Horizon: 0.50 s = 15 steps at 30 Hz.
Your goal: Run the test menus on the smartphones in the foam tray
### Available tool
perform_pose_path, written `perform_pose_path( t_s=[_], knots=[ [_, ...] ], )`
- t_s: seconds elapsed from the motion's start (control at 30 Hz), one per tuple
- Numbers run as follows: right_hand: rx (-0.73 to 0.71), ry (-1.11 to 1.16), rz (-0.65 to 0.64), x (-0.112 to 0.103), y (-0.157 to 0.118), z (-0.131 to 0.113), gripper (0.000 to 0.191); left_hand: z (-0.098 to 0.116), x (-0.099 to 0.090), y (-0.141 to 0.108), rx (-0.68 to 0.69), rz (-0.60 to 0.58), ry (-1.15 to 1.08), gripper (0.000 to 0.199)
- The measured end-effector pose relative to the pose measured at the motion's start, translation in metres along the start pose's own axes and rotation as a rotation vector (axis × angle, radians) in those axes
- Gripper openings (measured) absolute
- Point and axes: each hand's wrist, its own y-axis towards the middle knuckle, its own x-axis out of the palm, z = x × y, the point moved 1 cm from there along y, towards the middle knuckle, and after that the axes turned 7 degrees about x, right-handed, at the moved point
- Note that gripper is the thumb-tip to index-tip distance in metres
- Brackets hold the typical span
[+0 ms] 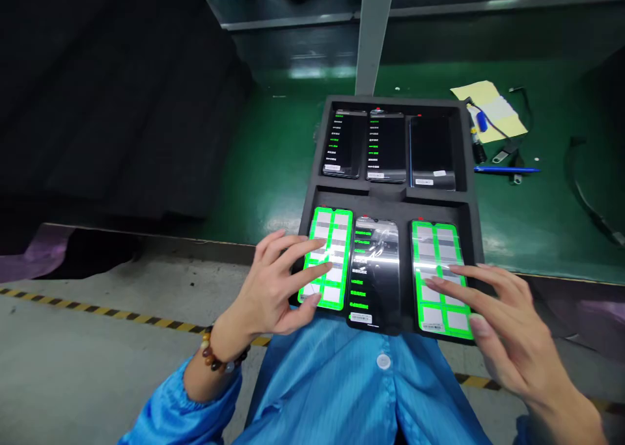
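Note:
A black foam tray (385,203) holds several smartphones in two rows. My left hand (280,282) is over the near-left phone (336,220), whose lit screen shows green bars and pale blocks; two fingertips rest on or just above the glass. Over the near-right phone (432,237), lit with the same green grid, my right hand (512,328) has its fingers spread, tips at the screen. Between them lies a phone with a dark text list (375,269). In the far row are two phones with text menus (344,142) (387,146) and a phone with a dark screen (432,152).
The tray sits at the front edge of a green bench (273,152). To its right lie yellow paper (493,107), a blue pen (508,170), a marker (477,144) and cables (586,198). A grey post (374,35) stands behind; black cloth (107,94) hangs left.

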Motion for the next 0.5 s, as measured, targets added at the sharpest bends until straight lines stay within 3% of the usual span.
perform_pose_path(
  t_s=[0.2,0.4,0.5],
  knots=[
    [0.144,0.004,0.098,-0.017,-0.023,0.020,0.050,-0.012,-0.012,-0.023,-0.066,0.071,0.114,0.035],
    [0.045,0.003,0.018,0.002,0.015,0.003,0.047,0.000,0.009,0.012,0.006,-0.009,-0.018,0.042],
    [0.012,0.009,-0.009,0.005,0.025,0.000,0.048,-0.002,0.009,0.016,-0.002,-0.040,-0.034,0.041]
  ],
)
